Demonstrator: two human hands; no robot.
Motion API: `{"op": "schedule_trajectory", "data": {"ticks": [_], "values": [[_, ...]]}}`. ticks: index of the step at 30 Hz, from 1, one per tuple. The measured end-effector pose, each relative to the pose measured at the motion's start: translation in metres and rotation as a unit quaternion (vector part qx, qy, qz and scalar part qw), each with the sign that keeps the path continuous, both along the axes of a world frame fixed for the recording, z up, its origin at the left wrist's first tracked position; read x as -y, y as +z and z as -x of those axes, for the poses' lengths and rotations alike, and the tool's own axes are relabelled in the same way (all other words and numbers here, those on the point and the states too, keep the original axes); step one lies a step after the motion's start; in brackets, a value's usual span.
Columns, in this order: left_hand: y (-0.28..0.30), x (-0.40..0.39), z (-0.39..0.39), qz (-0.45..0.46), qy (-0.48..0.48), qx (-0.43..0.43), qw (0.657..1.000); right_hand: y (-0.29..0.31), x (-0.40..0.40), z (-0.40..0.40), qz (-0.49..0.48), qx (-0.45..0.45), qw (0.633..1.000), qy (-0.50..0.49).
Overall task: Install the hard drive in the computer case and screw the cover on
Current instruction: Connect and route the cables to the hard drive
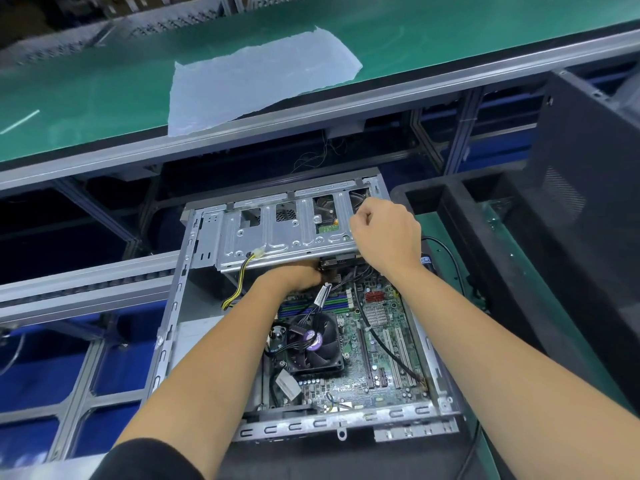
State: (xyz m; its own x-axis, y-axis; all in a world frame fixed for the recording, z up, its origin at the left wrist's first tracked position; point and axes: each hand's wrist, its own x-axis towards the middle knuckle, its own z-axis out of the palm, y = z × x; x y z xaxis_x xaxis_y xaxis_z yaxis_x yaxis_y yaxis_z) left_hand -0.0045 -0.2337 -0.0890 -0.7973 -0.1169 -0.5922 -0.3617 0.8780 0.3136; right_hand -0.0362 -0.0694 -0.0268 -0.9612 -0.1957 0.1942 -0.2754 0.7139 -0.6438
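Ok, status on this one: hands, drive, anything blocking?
Left hand reaching under drive cage, grip hidden. Right hand fisted on cage's right end. Hard drive seated inside cage. Cables crowd the left hand.

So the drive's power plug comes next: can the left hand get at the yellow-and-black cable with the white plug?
Probably yes. The yellow-and-black cable with the white plug lies exposed just beside the left hand, with nothing between them.
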Motion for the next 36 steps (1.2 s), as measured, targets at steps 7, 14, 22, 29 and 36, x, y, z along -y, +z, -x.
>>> {"op": "schedule_trajectory", "data": {"ticks": [7, 14, 22, 29, 36], "values": [[-0.001, -0.001, 0.002, -0.016, 0.033, 0.045, 0.998, 0.0, -0.001, 0.001, 0.0, 0.0, 1.0, 0.001], [-0.002, -0.003, 0.0, 0.038, -0.025, -0.043, 0.998, -0.001, 0.0, 0.001, 0.005, 0.001, 1.0, -0.002], [-0.001, -0.01, 0.005, 0.048, 0.018, 0.007, 0.999, -0.003, 0.0, 0.002, 0.001, -0.004, 1.0, -0.003], [-0.004, -0.013, 0.007, 0.04, 0.06, 0.051, 0.996, -0.002, 0.0, 0.001, 0.003, -0.004, 1.0, -0.002], [0.003, -0.014, -0.005, 0.05, 0.019, -0.038, 0.998, 0.0, -0.001, -0.001, -0.007, -0.007, 1.0, -0.002]]}}
